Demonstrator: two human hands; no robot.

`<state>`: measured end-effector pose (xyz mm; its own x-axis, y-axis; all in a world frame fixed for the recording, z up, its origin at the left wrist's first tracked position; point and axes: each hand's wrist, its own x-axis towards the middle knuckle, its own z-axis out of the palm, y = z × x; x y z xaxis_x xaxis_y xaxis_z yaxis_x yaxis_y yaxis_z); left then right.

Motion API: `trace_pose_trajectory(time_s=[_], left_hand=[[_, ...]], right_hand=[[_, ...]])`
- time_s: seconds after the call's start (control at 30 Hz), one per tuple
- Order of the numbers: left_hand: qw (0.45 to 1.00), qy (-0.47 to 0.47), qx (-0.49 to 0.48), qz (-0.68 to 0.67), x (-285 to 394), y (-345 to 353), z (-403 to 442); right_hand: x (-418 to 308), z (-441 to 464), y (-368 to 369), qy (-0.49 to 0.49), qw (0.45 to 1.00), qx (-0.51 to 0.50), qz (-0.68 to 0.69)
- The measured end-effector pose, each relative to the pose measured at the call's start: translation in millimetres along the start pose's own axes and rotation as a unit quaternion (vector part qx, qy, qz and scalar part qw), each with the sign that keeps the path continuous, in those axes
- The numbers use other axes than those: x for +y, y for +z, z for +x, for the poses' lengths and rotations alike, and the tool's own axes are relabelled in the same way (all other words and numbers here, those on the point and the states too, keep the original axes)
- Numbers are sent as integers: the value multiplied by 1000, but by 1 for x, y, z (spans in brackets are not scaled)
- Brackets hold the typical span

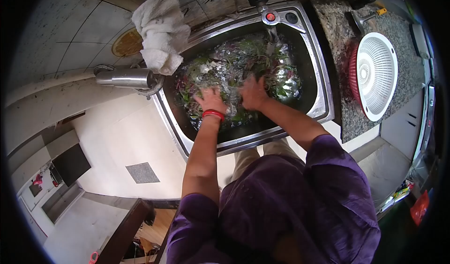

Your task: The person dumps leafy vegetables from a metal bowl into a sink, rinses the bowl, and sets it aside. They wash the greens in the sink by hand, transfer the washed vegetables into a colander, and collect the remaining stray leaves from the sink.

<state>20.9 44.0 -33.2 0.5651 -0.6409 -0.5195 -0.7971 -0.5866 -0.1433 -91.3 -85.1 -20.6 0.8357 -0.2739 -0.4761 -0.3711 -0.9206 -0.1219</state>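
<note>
A metal sink holds water and loose leafy greens with reddish stems. My left hand, with a red band at the wrist, lies on the greens at the left part of the sink, its fingers spread. To its right, my right hand reaches into the wet greens, and its fingertips are partly hidden among leaves and water. Whether it grips any greens cannot be made out. Water runs from the faucet at the sink's back edge.
A white colander with a red basin behind it stands on the granite counter at right, near a yellow-handled tool. A white towel hangs left of the sink, above a metal cylinder.
</note>
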Motion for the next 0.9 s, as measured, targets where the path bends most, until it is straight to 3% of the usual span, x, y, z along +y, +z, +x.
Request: trace_pose_trajectory(time_s=[0.03,0.07,0.1,0.17,0.23,0.3,0.33,0.43,0.47,0.5,0.57,0.6,0.63,0.67,0.7,0.77,0.8,0.83,0.9], left_hand=[[995,58,-29,79,5,6,3],[988,151,3,26,-3,12,2],[987,159,-19,20,-16,1,3],[983,174,-60,5,-37,-19,9],[999,30,13,-27,-31,-10,6],[991,-84,103,-33,-9,14,12],[995,-6,76,-69,-2,14,12],[969,194,46,149,-13,44,29],[967,237,59,72,-29,44,31],[981,91,-140,-94,-31,15,35],[988,-54,101,-102,-30,26,29],[975,-128,135,-119,-17,24,29],[955,-201,167,-137,-3,18,29],[943,-212,144,-213,3,8,25],[917,-206,192,-284,5,36,37],[759,-167,121,-618,-5,74,55],[677,-108,105,-721,-2,69,54],[578,-56,75,-810,3,43,47],[287,-183,-49,-939,4,-22,24]], right_hand=[[-1,2,-10,-90,995,-39,-17],[15,8,-12,-123,991,-30,-41],[39,13,-11,-156,986,-24,-63],[73,17,-15,-30,997,67,38],[53,28,-6,138,975,163,55],[17,40,-10,142,990,3,-13],[8,41,-10,103,993,17,-56],[38,44,-34,-191,977,-17,-88],[58,56,-14,-209,977,28,-27],[68,66,4,-162,981,73,83],[77,82,34,-61,940,159,295],[73,83,41,-8,970,178,163],[62,95,63,33,929,238,282],[43,113,94,73,868,292,395],[24,123,108,114,789,338,500],[-15,107,69,153,897,303,284],[-28,106,58,213,811,166,519],[-42,106,49,322,659,53,677],[-48,94,50,293,278,-72,912]])
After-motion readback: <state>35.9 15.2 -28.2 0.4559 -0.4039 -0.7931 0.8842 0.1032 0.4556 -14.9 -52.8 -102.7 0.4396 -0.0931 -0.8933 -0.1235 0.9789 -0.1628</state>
